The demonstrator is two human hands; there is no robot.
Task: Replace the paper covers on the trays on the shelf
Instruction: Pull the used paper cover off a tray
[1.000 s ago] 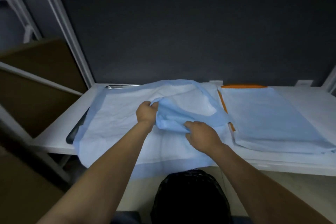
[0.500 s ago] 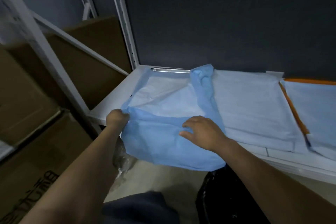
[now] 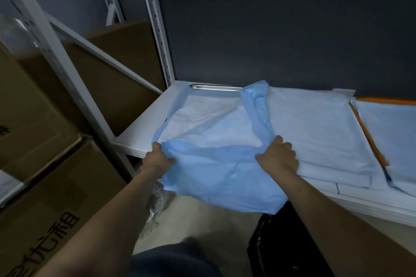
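A crumpled blue paper cover [image 3: 220,175] lies over the left metal tray [image 3: 213,87] on the white shelf [image 3: 144,128], its front part hanging past the shelf edge. My left hand [image 3: 158,158] grips the cover's front left corner. My right hand [image 3: 279,156] grips a bunched fold of the same cover at the tray's right side. A strip of the cover runs back from my right hand to the tray's far rim. To the right lies a flat pale blue cover [image 3: 315,132], and beyond it an orange tray [image 3: 369,141] under another blue cover [image 3: 391,137].
Cardboard boxes [image 3: 33,164] stand at the left behind white shelf uprights [image 3: 157,29]. A black bin with a bag [image 3: 283,243] sits on the floor below my right arm. Crumpled clear plastic [image 3: 155,204] lies on the floor under the shelf edge.
My hands have moved apart from the middle of the cover to its front left corner and right side. The cover's front part has been drawn toward me over the shelf edge.
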